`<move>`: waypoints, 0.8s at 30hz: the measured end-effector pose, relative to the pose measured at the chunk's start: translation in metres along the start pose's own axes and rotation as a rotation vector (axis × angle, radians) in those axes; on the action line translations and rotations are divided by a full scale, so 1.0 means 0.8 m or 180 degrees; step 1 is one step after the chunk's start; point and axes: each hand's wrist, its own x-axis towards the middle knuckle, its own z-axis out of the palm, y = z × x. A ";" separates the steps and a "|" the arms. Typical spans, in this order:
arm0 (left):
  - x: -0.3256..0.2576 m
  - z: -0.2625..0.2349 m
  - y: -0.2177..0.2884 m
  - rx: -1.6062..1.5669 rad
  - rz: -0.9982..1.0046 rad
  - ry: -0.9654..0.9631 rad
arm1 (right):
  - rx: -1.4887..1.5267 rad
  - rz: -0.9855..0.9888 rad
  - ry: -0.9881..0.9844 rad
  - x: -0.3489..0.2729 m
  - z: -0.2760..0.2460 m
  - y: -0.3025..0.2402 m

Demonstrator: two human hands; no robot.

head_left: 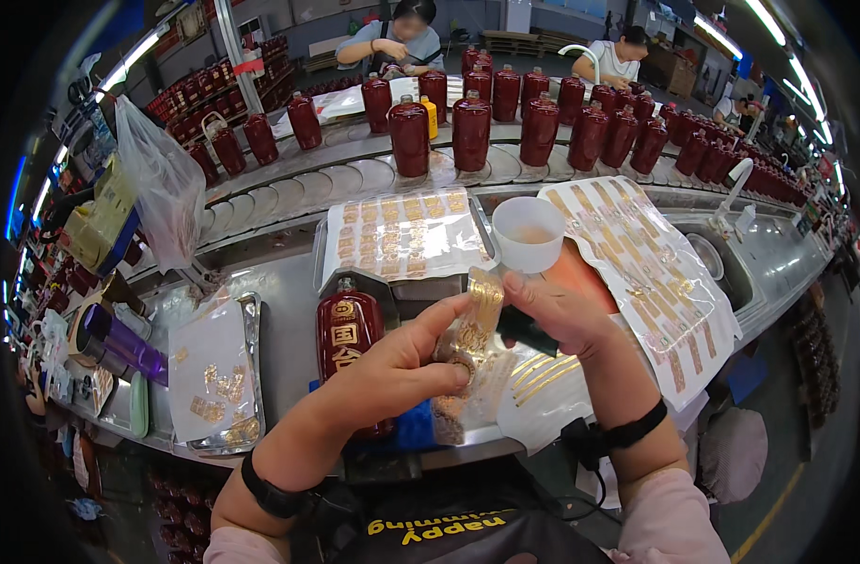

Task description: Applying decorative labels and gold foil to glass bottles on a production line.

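My left hand [406, 362] pinches a clear film strip with gold decals [481, 310] between thumb and fingers, holding it up over the bench. At the strip's upper end is the thumb side of my right hand [561, 315]; I cannot tell whether it grips the film. A dark green, flat-looking piece [527, 333] sits in my right fingers, its shape partly hidden. Close by on the left stands a dark red bottle [350, 324] with gold characters, its lower part behind my left hand and forearm. Long gold strips [535, 379] lie on a white sheet beneath my right hand.
Decal sheets lie on a tray [406, 235] and on the right [651, 282], a white tub [528, 235] between them. A smaller tray [213, 376] holds gold pieces. Red bottles [472, 132] line the conveyor [336, 183]; co-workers sit beyond. A sink [721, 258] is at right.
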 end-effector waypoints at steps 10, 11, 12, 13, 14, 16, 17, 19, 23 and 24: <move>-0.020 -0.029 -0.002 0.2170 0.0953 -0.0052 | -0.0550 -0.0439 -0.0260 0.043 0.031 -0.021; -0.021 -0.024 0.001 0.1560 0.0562 0.0060 | -0.0671 -0.0679 -0.0166 0.044 0.031 -0.022; -0.028 -0.021 0.003 0.1001 0.0130 0.0230 | -0.0786 -0.0948 -0.0135 0.049 0.031 -0.023; -0.027 -0.025 0.000 0.1069 0.0111 0.0336 | -0.0776 -0.0902 -0.0146 0.051 0.025 -0.026; -0.021 -0.022 0.002 0.0977 0.0272 0.0276 | -0.1001 -0.1039 0.0049 0.050 0.015 -0.025; -0.020 -0.030 -0.006 0.1200 0.0142 0.0372 | -0.1522 -0.0916 0.0383 0.044 -0.010 -0.041; -0.019 -0.031 -0.006 0.1180 0.0124 0.0361 | -0.1667 -0.0934 0.0543 0.043 -0.035 -0.042; -0.024 -0.031 0.004 0.1280 -0.0109 0.0419 | -0.1497 -0.0740 0.1077 0.039 -0.088 -0.038; -0.043 -0.035 0.012 0.1362 0.0017 0.0874 | -0.1739 -0.0141 0.2410 0.013 -0.224 -0.006; -0.052 -0.037 0.011 0.1344 0.0019 0.0858 | -0.1813 -0.0198 0.2658 0.003 -0.254 0.007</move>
